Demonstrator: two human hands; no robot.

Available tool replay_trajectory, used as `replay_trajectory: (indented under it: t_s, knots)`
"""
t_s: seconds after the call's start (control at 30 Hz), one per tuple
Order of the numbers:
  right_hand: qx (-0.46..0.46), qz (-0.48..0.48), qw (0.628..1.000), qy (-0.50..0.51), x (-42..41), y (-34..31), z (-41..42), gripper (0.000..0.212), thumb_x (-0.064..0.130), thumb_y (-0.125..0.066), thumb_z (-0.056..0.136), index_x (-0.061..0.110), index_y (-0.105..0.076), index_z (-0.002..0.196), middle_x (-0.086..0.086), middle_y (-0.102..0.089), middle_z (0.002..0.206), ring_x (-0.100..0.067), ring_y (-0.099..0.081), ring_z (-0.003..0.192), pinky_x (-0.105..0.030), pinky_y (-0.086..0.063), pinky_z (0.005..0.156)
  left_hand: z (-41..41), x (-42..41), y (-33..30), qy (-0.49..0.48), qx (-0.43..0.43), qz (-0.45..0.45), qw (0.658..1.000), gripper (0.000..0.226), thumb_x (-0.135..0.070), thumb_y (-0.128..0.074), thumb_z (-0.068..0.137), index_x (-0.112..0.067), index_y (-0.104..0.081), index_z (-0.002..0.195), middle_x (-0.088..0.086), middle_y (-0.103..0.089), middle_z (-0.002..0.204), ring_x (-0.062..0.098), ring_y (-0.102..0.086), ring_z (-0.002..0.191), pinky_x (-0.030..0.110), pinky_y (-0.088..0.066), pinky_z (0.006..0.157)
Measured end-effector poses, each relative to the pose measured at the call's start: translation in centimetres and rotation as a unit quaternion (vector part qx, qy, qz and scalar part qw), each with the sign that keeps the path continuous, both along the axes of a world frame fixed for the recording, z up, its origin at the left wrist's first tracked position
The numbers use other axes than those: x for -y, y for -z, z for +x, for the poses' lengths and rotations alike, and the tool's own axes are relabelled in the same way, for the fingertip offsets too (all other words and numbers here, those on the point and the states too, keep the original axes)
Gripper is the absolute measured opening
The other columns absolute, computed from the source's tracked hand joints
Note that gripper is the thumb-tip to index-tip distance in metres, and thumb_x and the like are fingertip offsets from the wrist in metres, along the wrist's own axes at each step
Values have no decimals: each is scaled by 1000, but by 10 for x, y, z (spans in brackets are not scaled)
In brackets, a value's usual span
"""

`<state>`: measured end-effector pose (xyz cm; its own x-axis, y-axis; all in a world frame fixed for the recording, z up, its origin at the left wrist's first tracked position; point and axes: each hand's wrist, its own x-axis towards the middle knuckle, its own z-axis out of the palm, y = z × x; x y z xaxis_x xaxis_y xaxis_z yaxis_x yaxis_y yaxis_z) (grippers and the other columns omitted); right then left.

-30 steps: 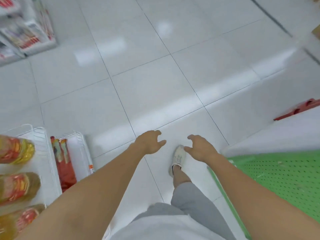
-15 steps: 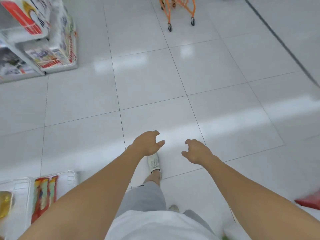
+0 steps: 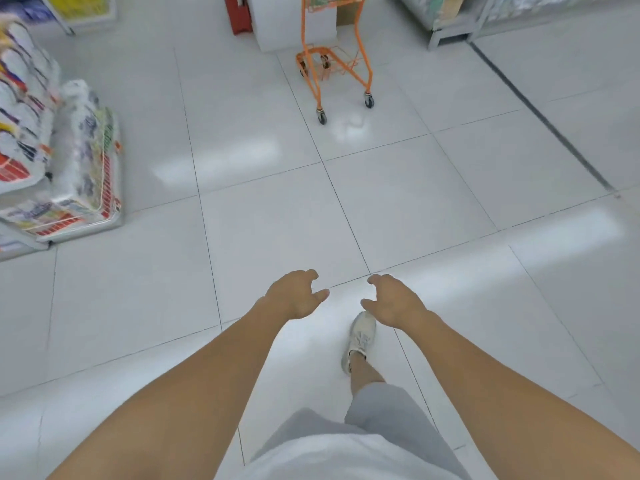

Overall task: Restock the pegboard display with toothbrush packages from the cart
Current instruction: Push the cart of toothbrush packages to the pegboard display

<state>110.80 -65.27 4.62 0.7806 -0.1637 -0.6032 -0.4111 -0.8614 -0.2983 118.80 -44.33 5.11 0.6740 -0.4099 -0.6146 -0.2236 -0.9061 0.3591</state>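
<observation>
Straight ahead of you, well apart across the tiled floor, the orange cart [image 3: 335, 60] is waiting.
You are holding your left hand [image 3: 294, 295] and right hand [image 3: 393, 301] out with each grip loosely apart and holding nothing, both about equally far from it; no toothbrush packages are showing clearly.

A glossy, smooth tiled floor [image 3: 263, 233] is seen, with light reflected at 12 o'clock. The cart [image 3: 334, 60] at 12 o'clock is framed in orange-coated metal tubing. Shiny plastic-wrapped packs [image 3: 86, 157] are stacked at 9 o'clock. Matt grey cloth shorts [image 3: 388, 410] are worn.
</observation>
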Motion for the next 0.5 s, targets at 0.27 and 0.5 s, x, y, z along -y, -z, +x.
replay_trajectory:
  t_s: [0.27,0.5]
  knots:
    - [-5,11,1000,-11,109,-2,220,57,39,-55,98,18,-39,149,-6,-47,142,-26,-49,130,-39,-47,98,207,110,-17,-42,-6,-3,999,59,-54,-47,99,-23,-40,148,1,-52,141,20,-50,128,38,-42,105]
    - [7,-22,999,-48,178,-16,434,55,38,-55,98,17,-41,148,-6,-50,140,-27,-51,128,-39,-48,96,407,169,-29,-87,25,-47,995,58,-54,-48,99,-24,-41,148,-1,-53,140,20,-52,124,37,-43,102]
